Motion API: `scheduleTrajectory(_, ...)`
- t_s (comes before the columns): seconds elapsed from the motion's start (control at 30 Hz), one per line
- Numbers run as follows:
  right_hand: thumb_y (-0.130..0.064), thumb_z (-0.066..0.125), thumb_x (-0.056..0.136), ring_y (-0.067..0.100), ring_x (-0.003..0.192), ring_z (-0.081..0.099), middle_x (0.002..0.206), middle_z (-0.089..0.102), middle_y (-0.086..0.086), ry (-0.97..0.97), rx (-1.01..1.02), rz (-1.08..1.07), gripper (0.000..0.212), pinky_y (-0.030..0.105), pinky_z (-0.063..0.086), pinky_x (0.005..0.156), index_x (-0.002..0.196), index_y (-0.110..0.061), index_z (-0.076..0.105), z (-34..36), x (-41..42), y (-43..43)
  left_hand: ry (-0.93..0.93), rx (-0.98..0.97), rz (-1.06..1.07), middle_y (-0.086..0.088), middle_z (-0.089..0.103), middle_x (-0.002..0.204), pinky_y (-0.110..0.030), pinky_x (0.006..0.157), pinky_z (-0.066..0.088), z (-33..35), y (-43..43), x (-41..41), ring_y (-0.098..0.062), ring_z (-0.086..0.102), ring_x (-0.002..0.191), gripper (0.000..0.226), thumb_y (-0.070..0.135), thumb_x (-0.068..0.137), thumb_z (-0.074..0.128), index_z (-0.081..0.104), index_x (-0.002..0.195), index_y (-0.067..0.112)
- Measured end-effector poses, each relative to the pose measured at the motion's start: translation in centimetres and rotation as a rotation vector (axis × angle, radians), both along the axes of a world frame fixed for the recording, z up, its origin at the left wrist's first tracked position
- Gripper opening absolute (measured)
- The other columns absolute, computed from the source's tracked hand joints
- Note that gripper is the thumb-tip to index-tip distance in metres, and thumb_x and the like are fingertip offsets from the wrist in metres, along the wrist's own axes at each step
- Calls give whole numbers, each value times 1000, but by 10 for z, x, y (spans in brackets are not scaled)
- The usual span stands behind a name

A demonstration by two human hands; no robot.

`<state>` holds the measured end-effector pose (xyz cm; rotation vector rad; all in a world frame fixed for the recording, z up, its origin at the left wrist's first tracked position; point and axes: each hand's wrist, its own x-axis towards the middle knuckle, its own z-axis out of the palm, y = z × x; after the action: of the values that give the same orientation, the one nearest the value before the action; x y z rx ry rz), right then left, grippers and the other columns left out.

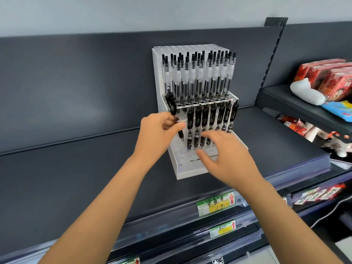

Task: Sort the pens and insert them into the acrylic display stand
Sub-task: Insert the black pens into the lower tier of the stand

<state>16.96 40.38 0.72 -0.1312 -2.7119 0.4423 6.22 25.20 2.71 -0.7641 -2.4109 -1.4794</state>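
A white and clear acrylic display stand [187, 169] sits on a dark shelf. Its upper tier holds several clear pens with black caps [198, 77]. The lower tier holds several black-grip pens [211, 119] in a row. My left hand [158, 134] pinches one black pen [172, 109] by its middle, tilted, at the left end of the lower row, tip down. My right hand [226, 159] hovers with fingers spread and relaxed over the stand's front holes, holding nothing.
The dark shelf [85, 164] stretches left of the stand. Red snack packs [327, 77] and a white object [306, 93] lie on the neighbouring shelf at right. Price tags [216, 203] hang on the shelf's front edge below.
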Motion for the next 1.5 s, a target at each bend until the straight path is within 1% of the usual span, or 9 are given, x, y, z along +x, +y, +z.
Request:
scheduleTrajectory(0.1, -46, 55, 89, 21, 113, 52, 123, 58, -2, -51, 54, 28, 49, 31, 42, 93, 131, -20, 51, -7, 5, -3, 27, -88, -16, 8, 67, 71, -11, 65, 50, -8, 9, -4, -1, 64, 67, 15, 27, 81, 76, 71, 83, 13)
scheduleTrajectory(0.27, -47, 55, 87, 20, 122, 48, 132, 53, -2, -102, 88, 66, 57, 35, 36, 104, 138, -21, 47, -10, 11, -2, 37, -385, 46, 0, 72, 86, -34, 75, 54, -19, 13, -4, -15, 66, 83, 28, 38, 81, 74, 70, 90, 12)
scheduleTrajectory(0.6, -48, 49, 93, 14, 131, 39, 141, 44, -6, -134, 112, 100, 57, 30, 30, 111, 143, -24, 39, -6, 21, -6, 105, -684, 214, -1, 68, 76, -32, 63, 51, -13, 16, 6, -22, 65, 76, 42, 57, 82, 64, 68, 80, 15)
scheduleTrajectory(0.77, -40, 52, 86, 25, 106, 60, 117, 63, 1, -41, 140, 98, 49, 39, 51, 90, 127, -15, 57, -7, 20, -20, 181, -757, 306, 8, 66, 86, -28, 63, 42, -4, -20, 30, -14, 61, 80, 45, 63, 88, 48, 65, 91, 22)
scheduleTrajectory(0.97, -16, 59, 91, 27, 99, 64, 113, 66, 7, 187, 64, 284, 38, 39, 54, 81, 128, -8, 58, -12, -7, -99, 241, -987, 535, 0, 69, 82, -34, 63, 47, -23, -129, 67, -24, 63, 74, 59, 59, 89, 30, 69, 94, 16)
scheduleTrajectory(1.17, -21, 73, 81, 32, 98, 66, 115, 67, 14, 121, 127, 423, 46, 41, 56, 71, 123, -6, 62, -20, -20, -241, 169, -1081, 724, -12, 65, 123, -42, 90, 50, -31, -280, 99, -32, 61, 113, 77, 66, 88, 26, 62, 124, 8)
scheduleTrajectory(1.27, -29, 62, 90, 31, 109, 62, 126, 62, 10, 49, 162, 494, 44, 40, 52, 80, 130, -11, 56, -28, -19, -320, 50, -1106, 746, -13, 41, 149, -43, 110, 33, -33, -352, 112, -30, 39, 137, 93, 74, 83, 7, 39, 146, 13)
scheduleTrajectory(1.37, -38, 37, 100, 22, 124, 47, 143, 44, -1, -19, 137, 536, 47, 33, 45, 91, 144, -21, 37, -35, -17, -402, -45, -1107, 722, -7, 21, 159, -37, 116, 19, -41, -431, 115, -24, 18, 147, 102, 77, 73, -8, 18, 153, 18)
scheduleTrajectory(1.5, -42, 34, 101, 18, 118, 49, 139, 46, -6, -124, 60, 487, 45, 31, 46, 84, 142, -25, 38, -31, -29, -490, -99, -1029, 696, -2, 33, 153, -36, 110, 28, -42, -518, 102, -22, 29, 141, 84, 74, 89, 15, 28, 148, 15)
